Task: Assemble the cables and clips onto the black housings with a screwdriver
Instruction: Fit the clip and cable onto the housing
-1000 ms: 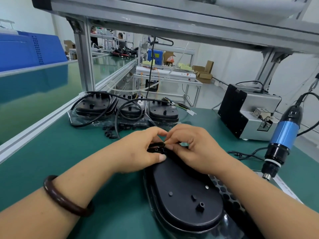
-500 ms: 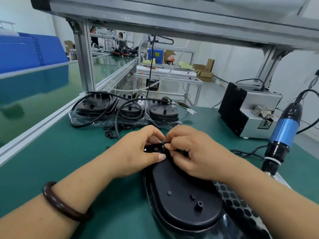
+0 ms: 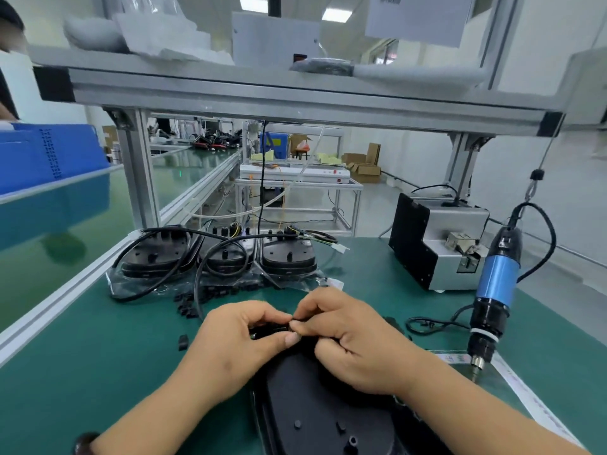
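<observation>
Housing (image 3: 322,418), oval black plastic, on green bench (image 3: 98,372).
I see left hand (image 3: 236,346) and right hand (image 3: 358,346) fingers (image 3: 290,338) curled, pinching a small black clip (image 3: 272,329) at its far end.

No text can be read. Print shows in 2 places only — faint reddish marks on the white paper strip (image 3: 538,405) lying on the desk (image 3: 98,356) under the tip of the screwdriver (image 3: 496,284), and a dark block on the hanging sheet (image 3: 420,18) at the top edge — both too blurred to make out
</observation>
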The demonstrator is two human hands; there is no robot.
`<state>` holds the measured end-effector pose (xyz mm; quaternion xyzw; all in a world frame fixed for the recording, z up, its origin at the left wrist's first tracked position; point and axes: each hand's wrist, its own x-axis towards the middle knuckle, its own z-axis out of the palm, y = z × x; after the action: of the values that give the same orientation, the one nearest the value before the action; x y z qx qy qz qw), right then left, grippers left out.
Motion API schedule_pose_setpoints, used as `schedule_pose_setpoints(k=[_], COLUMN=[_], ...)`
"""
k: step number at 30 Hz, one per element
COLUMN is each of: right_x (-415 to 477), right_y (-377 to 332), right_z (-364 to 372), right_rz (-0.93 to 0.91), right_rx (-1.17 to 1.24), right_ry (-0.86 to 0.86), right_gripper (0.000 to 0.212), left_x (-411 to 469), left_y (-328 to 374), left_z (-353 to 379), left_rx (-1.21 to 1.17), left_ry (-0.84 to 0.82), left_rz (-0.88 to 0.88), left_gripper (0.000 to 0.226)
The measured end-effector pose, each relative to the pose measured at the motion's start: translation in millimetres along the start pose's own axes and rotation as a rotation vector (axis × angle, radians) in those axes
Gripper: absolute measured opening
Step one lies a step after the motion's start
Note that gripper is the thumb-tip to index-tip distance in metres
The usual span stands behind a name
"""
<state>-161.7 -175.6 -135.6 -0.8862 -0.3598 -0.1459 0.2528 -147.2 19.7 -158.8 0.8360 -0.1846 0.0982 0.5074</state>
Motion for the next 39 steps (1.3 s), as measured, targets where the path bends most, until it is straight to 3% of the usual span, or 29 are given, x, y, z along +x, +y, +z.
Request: schedule_pose_setpoints(k=[5,8,12,16,18,20,22,23,26,29,35,39], right_x=[-1.7,-3.7,-1.7,-16.7,-37.4,-59.6,-74.8,-77.8,-77.1,-72.3,-59.4,-34.1], right_y=[3.3,2.3,-2.3,16.7,41.4,67.7,84.4,87.8,90.2,92.1,84.7,41.8], right_z=[1.7,5.0,-13.9,-77.3,-102.9,-114.4,-114.7,-111.8,-101.0,-92.4,-87.0,-97.9], right_rz=[-0.037,0.02,0.158,0.37,0.532,0.851,1.213,1.301,1.281,1.249,1.092,0.781], right_rx=[-0.022,0.118,0.262,0.174,0.191,0.301,0.494,0.62,0.937,1.014,0.953,1.175], right_ry=[0.006,0.099,0.433,0.902,1.19,1.359,1.285,1.208,1.005,0.916,1.103,1.202], right_gripper=[0.032,0.032,0.022,0.017,0.011,0.028,0.049,0.054,0.056,0.059,0.053,0.053], left_x=[1.3,2.4,3.6,5.3,5.4,5.4,5.3,5.5,5.6,5.7,4.8,3.8], left_y=[1.6,-0.7,-5.8,-8.3,-7.7,-7.0,-6.2,-6.3,-6.2,-6.1,-4.5,-1.9], left_z=[-1.9,-0.3,3.0,3.3,3.1,3.1,3.2,3.3,3.6,3.3,2.8,2.2], left_rx=[-0.051,-0.161,-0.26,-0.27,-0.275,-0.285,-0.281,-0.277,-0.279,-0.276,-0.25,-0.222], left_ry=[-0.034,-0.069,-0.073,-0.094,-0.097,-0.097,-0.1,-0.102,-0.098,-0.095,-0.094,-0.088], left_rz=[0.002,-0.061,-0.13,-0.132,-0.124,-0.127,-0.122,-0.117,-0.121,-0.128,-0.142,-0.127], left_gripper=[0.028,0.022,0.026,0.032,0.031,0.033,0.033,0.033,0.032,0.029,0.02,0.018])
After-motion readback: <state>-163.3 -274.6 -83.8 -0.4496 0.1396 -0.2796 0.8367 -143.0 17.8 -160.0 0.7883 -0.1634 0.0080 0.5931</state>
